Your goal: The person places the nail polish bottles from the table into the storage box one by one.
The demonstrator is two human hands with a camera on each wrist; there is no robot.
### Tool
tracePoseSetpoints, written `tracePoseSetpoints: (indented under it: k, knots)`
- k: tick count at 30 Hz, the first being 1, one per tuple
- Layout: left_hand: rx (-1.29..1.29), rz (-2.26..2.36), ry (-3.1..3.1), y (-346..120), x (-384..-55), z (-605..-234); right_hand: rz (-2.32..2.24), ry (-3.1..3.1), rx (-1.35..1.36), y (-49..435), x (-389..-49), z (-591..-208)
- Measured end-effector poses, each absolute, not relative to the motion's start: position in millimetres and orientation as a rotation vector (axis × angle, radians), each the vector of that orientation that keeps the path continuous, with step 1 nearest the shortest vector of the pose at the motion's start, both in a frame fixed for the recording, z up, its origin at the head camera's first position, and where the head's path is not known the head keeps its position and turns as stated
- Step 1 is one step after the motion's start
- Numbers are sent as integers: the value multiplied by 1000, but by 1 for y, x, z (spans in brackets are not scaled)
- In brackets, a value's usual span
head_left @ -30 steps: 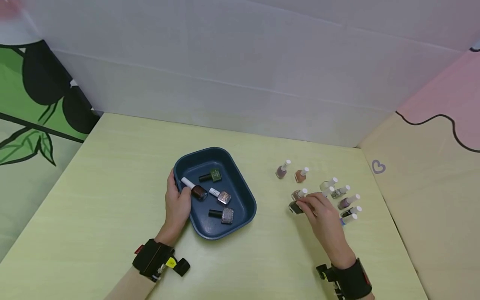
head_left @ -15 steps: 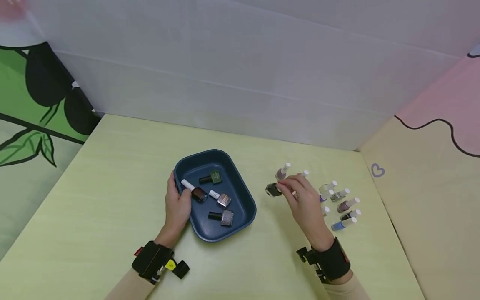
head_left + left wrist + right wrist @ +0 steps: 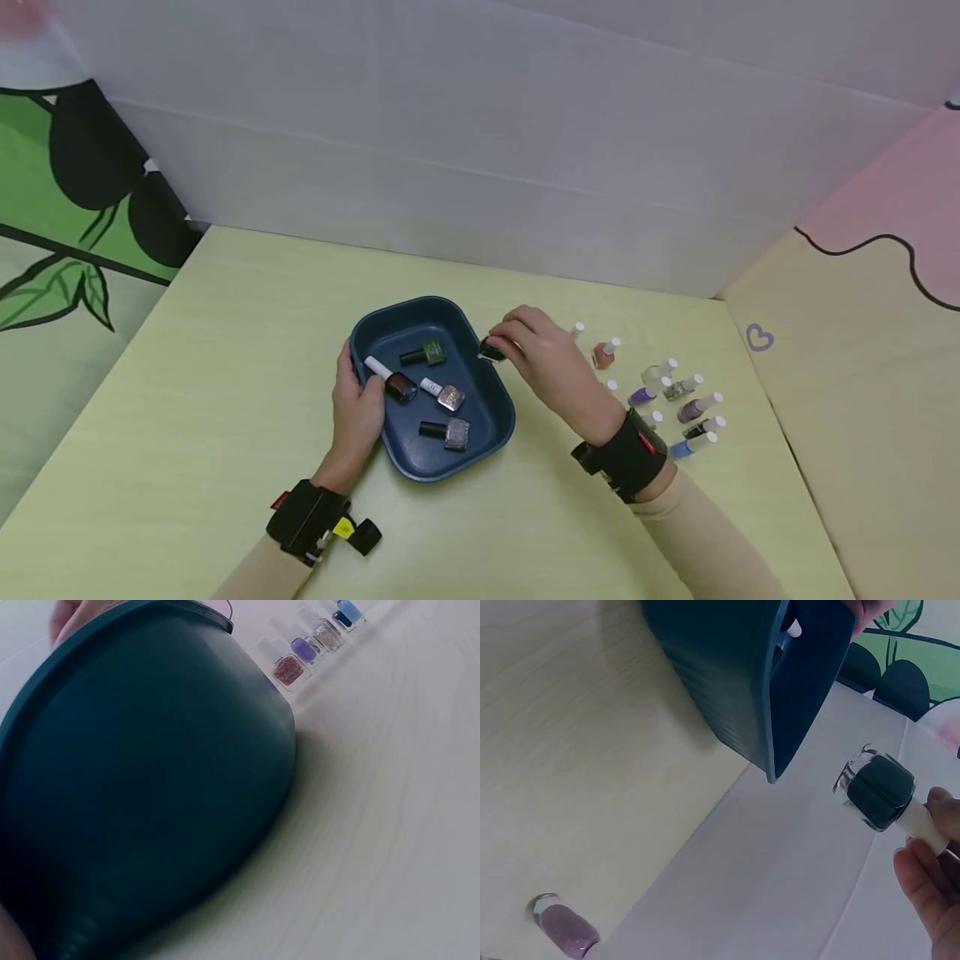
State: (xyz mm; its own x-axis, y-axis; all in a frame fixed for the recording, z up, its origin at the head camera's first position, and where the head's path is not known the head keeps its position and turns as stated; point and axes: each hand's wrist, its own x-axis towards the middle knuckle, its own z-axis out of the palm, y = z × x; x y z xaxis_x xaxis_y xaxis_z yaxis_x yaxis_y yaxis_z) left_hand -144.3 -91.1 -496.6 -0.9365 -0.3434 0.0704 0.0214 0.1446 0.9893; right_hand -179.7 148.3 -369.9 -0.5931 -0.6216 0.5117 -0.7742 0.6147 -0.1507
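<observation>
A dark blue tray [image 3: 487, 425] is gripped at its left rim by my left hand [image 3: 357, 423], the thumb over the edge. Inside lie a green nail polish bottle [image 3: 432, 352], a dark brown one [image 3: 401, 387] and two glittery ones [image 3: 451, 398]. My right hand [image 3: 551, 367] is at the tray's right rim. Its fingers pinch the white cap of a dark nail polish bottle [image 3: 881, 791], glass end pointing toward the tray. In the left wrist view the tray's outer wall [image 3: 150, 750] covers most of the picture.
Several white-capped nail polish bottles stand on the table right of the tray, among them an orange-brown one [image 3: 603, 356], a purple one [image 3: 643, 395] and a blue one [image 3: 682, 450]. A pale wall [image 3: 480, 167] rises behind the table, with a printed panel [image 3: 847, 375] on the right.
My right hand has carried the dark nail polish bottle left, from among the standing bottles to the tray's right rim. The left hand and the tray have stayed in place.
</observation>
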Motion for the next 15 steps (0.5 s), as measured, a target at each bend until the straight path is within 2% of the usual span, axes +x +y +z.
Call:
tracePoseSetpoints:
  k: [15]
  knots:
    - [341,-1844,-2162,-91,-145,-495,252,-2505,1438,114,-198,-367]
